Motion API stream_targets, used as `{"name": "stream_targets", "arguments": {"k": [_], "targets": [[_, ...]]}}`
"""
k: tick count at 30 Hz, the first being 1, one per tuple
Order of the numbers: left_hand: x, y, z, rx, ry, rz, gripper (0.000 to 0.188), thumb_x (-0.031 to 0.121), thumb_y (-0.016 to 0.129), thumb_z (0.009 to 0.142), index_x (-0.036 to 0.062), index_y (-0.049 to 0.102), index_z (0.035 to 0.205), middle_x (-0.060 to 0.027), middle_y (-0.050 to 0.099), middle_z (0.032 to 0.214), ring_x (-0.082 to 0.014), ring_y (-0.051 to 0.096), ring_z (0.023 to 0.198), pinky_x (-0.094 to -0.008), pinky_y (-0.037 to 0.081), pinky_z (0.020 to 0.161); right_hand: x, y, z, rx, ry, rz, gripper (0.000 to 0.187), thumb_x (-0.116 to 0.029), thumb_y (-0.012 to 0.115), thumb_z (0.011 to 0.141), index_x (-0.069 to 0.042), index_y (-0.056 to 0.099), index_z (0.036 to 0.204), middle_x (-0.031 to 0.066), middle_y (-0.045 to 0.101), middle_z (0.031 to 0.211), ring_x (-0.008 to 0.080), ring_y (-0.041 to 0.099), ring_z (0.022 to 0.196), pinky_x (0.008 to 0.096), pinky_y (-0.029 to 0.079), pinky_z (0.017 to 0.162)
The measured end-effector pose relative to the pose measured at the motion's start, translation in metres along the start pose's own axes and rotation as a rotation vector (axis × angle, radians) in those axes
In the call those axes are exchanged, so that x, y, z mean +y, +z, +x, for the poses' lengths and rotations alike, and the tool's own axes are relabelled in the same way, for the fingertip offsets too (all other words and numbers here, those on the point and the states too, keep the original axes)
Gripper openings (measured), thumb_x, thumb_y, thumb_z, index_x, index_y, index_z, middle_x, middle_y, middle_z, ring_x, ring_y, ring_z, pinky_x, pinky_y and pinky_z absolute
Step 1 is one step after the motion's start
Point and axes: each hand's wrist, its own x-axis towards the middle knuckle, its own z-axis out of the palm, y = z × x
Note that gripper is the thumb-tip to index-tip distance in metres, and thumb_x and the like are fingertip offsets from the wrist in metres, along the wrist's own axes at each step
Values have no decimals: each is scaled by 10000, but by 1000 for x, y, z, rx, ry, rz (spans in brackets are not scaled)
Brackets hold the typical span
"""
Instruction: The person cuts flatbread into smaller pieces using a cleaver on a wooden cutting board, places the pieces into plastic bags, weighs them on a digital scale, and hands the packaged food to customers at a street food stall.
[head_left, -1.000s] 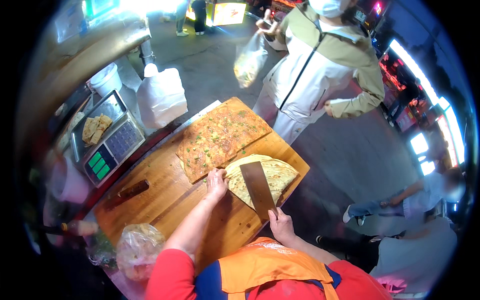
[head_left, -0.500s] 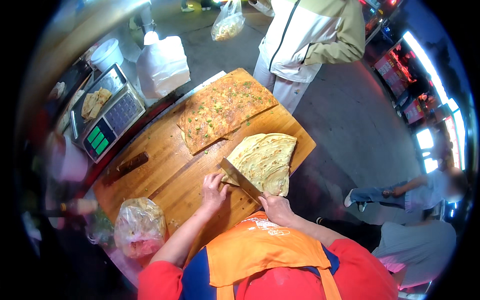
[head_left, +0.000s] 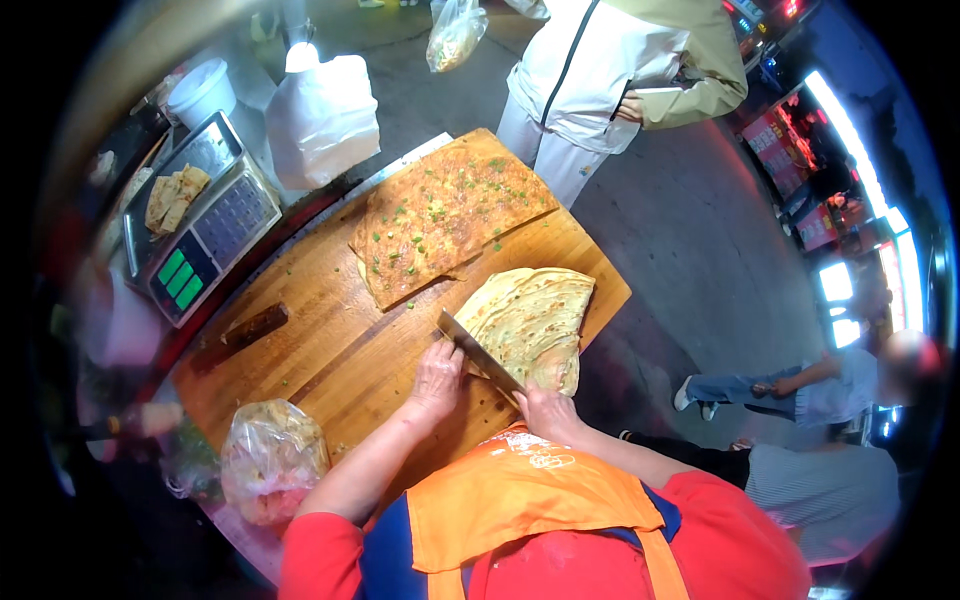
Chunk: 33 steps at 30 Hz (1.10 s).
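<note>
A folded, pale golden flatbread (head_left: 535, 315) lies on the wooden cutting board (head_left: 330, 345). My right hand (head_left: 548, 411) is closed around the handle of a broad-bladed knife (head_left: 478, 348). Its blade lies across the flatbread's left side, pointing up and to the left. Just left of the blade, my left hand (head_left: 438, 380) has its fingers bent and pressed together on the flatbread's narrow left edge. The hand covers most of that strip. Behind it lies a larger browned flatbread (head_left: 450, 215) sprinkled with chopped green onion.
A dark wooden stick-like piece (head_left: 255, 328) lies on the board's left. Beyond stands a scale (head_left: 208, 225) with flatbread pieces (head_left: 177, 198) on it. Nearby are white bags (head_left: 322, 125), a white tub (head_left: 202, 93) and a filled plastic bag (head_left: 273, 460). A person in a pale jacket (head_left: 600, 70) stands across the board.
My left hand has shifted right, up against the knife, its fingers drawing together. The knife stays nearly in place. Across the board, the person's hand now shows at the jacket's side.
</note>
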Motion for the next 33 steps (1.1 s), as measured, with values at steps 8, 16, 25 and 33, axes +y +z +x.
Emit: {"name": "stream_targets", "arguments": {"k": [8, 16, 25, 33], "targets": [[-5, -1, 2, 92, 158, -71, 252, 66, 684, 647, 2, 587, 871, -198, 563, 915, -358, 568, 912, -437, 481, 837, -29, 28, 70, 161, -85, 55, 281, -253, 557, 985, 26, 555, 948, 290, 630, 691, 466, 645, 662, 540, 517, 596], [-10, -5, -7, 147, 138, -44, 251, 31, 637, 687, -12, 588, 930, -200, 586, 1002, -361, 575, 987, -422, 476, 908, -38, 18, 65, 179, -109, 41, 259, -219, 597, 959, 37, 563, 942, 304, 615, 681, 470, 636, 644, 535, 510, 561], [10, -18, -14, 171, 41, -199, 361, 41, 644, 740, -63, 587, 1080, -244, 572, 1121, -417, 541, 1085, -467, 459, 967, -39, 21, 61, 197, -88, 41, 247, -227, 574, 970, 19, 563, 961, 281, 635, 698, 461, 646, 662, 535, 518, 589], [24, 0, -28, 282, -294, -212, 621, 144, 689, 790, -44, 458, 1335, -277, 466, 1328, -445, 472, 1200, -502, 408, 1029, -23, -23, 51, 226, -161, 124, 261, -216, 561, 979, 44, 577, 991, 293, 609, 667, 464, 636, 665, 537, 498, 581]]}}
